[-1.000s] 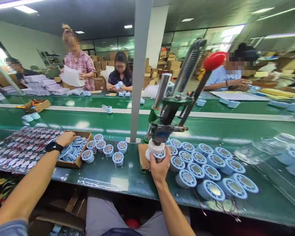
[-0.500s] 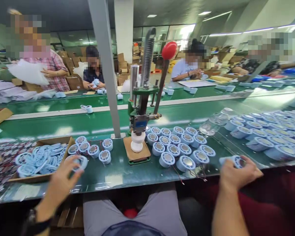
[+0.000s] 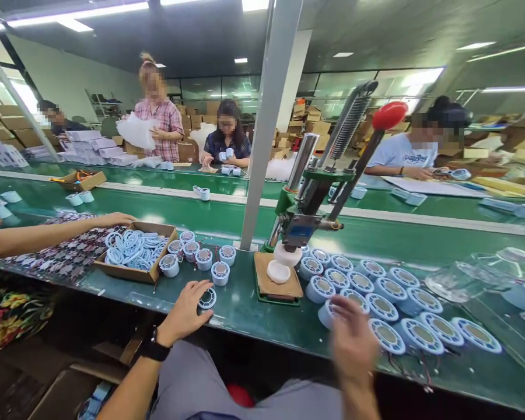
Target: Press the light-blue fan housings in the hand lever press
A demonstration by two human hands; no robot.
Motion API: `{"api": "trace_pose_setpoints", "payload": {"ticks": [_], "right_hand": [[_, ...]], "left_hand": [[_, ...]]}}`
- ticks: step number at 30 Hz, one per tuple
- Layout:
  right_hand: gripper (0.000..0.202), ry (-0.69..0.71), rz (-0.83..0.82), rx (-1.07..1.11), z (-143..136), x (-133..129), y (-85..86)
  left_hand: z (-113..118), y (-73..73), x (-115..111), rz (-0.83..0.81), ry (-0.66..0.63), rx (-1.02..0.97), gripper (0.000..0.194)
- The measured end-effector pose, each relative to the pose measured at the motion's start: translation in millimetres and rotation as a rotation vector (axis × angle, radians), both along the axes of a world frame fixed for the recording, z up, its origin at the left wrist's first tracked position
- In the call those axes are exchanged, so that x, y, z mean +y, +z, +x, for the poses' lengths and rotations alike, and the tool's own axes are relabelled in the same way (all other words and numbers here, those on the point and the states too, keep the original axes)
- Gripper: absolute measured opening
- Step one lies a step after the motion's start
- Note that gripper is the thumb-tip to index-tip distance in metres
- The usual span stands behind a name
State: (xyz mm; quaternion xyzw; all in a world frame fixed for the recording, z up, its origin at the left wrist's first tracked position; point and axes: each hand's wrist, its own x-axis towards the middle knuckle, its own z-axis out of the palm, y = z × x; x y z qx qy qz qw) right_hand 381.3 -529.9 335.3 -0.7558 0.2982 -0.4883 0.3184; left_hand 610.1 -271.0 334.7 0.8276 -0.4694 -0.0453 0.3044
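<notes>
My left hand (image 3: 187,312) is over the front of the green bench, with a light-blue slotted plastic ring (image 3: 207,298) between its thumb and fingers. My right hand (image 3: 354,338), smeared by motion, is at the front of a group of round light-blue housings (image 3: 384,336) with metal discs in their tops. Its fingers overlap one housing, and I cannot make out whether they grip anything. Between the hands stands a lever press (image 3: 306,227) with a red knob and a white round pressing head. Beneath it, a white round seat (image 3: 279,272) rests on a brown board.
A cardboard box (image 3: 174,236) of blue rings stands at left, beside several housings (image 3: 221,273). Another person's arm (image 3: 48,234) reaches behind the box over dark small parts. A clear plastic bottle (image 3: 455,279) lies at right. A grey post (image 3: 266,128) rises behind the bench. Co-workers sit and stand opposite.
The view has swung left. My right hand has come from the far right, where it held a housing, to the nearer group. My left hand has moved from beside the ring box toward the press.
</notes>
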Motion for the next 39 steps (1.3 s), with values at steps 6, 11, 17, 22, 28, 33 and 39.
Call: {"api": "trace_pose_setpoints", "payload": {"ticks": [6, 11, 17, 22, 28, 33, 39], "right_hand": [[0.049, 0.432, -0.116, 0.233, 160.2, 107.7, -15.6], [0.032, 0.454, -0.123, 0.207, 154.2, 105.2, -27.9], [0.015, 0.507, -0.015, 0.149, 101.0, 80.0, -38.1], [0.025, 0.469, 0.033, 0.029, 90.1, 79.8, -33.1], [0.013, 0.528, 0.021, 0.072, 88.5, 81.1, -28.8], [0.027, 0.542, 0.063, 0.058, 92.6, 81.6, -32.4], [0.068, 0.587, 0.11, -0.052, 92.6, 82.1, -41.0]], "left_hand": [[-4.3, -7.0, -1.9, -0.025, 0.044, -0.053, 0.064], [-6.6, -12.9, -2.4, -0.023, 0.161, -0.093, 0.067], [-7.3, -8.0, 1.6, 0.043, 0.054, -0.039, 0.065], [-8.5, -5.4, 0.5, 0.025, 0.099, -0.036, 0.072], [-3.1, -11.6, 1.2, -0.204, 0.242, 0.146, 0.049], [-27.7, 3.6, -14.2, -0.405, 0.353, 0.274, 0.063], [-58.3, 33.6, -58.7, -0.048, 0.118, 0.111, 0.064]]}}
